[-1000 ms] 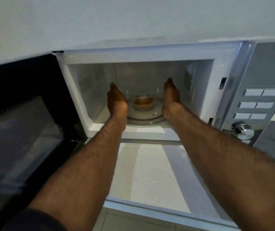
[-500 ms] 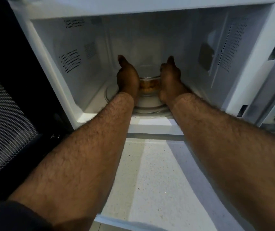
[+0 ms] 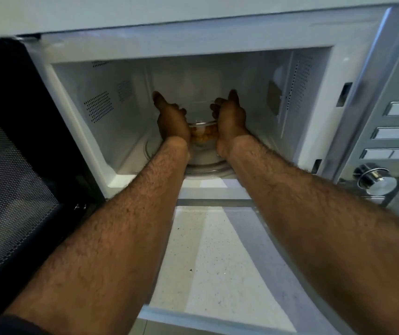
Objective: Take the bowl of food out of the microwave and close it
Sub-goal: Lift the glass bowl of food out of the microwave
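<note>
A clear glass bowl (image 3: 203, 131) holding orange-brown food sits on the glass turntable (image 3: 208, 169) inside the open white microwave (image 3: 193, 42). My left hand (image 3: 170, 119) presses against the bowl's left side and my right hand (image 3: 229, 117) against its right side, fingers curled around it and thumbs raised. Most of the bowl is hidden between my palms. I cannot tell whether the bowl is lifted off the turntable. The dark microwave door (image 3: 17, 177) stands swung open on the left.
The microwave's silver control panel (image 3: 396, 131) with buttons and a round knob (image 3: 376, 180) is on the right. A speckled white countertop (image 3: 217, 257) lies below the opening, under my forearms. The cavity walls close in around both hands.
A second ago my hands were apart on either side of the bowl; they have closed onto its sides. The camera moved in close, then drew back a little.
</note>
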`<state>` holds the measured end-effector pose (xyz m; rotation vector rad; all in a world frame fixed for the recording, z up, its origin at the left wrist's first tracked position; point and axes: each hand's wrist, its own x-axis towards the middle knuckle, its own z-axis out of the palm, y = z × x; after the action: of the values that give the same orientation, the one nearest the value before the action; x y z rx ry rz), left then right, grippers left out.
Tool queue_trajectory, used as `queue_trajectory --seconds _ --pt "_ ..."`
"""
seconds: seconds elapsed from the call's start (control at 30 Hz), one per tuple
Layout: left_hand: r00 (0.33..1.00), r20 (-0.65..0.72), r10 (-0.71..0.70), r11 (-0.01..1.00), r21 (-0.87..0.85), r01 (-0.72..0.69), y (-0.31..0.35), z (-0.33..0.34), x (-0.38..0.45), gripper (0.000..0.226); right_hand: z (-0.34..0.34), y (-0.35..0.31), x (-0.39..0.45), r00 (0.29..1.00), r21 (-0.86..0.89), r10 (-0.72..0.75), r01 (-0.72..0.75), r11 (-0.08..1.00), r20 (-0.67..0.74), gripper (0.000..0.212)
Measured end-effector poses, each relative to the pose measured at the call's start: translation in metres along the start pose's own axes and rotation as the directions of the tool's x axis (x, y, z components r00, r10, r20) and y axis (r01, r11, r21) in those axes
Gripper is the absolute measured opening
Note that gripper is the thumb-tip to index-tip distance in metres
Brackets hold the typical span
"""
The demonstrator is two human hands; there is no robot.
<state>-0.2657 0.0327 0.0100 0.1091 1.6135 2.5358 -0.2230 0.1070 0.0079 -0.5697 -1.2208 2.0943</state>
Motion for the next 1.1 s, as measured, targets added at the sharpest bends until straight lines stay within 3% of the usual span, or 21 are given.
queue_trajectory --seconds 0.27,0.47,0.73,1.1 --pt "1.0 -0.008 -0.013 0.988 -0.152 0.012 0.009 -0.012 -0.059 0.078 -0.008 -0.011 -0.054 1.0 0.074 0.029 -0.029 0.997 0.005 0.066" --pt "0.999 0.02 -0.028 0.973 -0.229 0.032 0.017 -0.024 -0.11 0.09 -0.025 -0.019 -0.107 0.999 0.19 0.025 -0.017 0.982 -0.04 0.055" --pt "0.996 0.067 -0.062 0.963 -0.257 0.077 0.012 -0.038 -0.171 0.079 -0.064 -0.032 -0.174 0.999 0.155 0.004 0.002 0.988 -0.039 0.056" --pt "0.979 0.195 -0.055 0.98 -0.178 0.09 -0.027 -0.011 -0.276 0.069 -0.147 -0.057 -0.24 0.954 0.079 -0.083 0.11 0.991 -0.288 0.06"
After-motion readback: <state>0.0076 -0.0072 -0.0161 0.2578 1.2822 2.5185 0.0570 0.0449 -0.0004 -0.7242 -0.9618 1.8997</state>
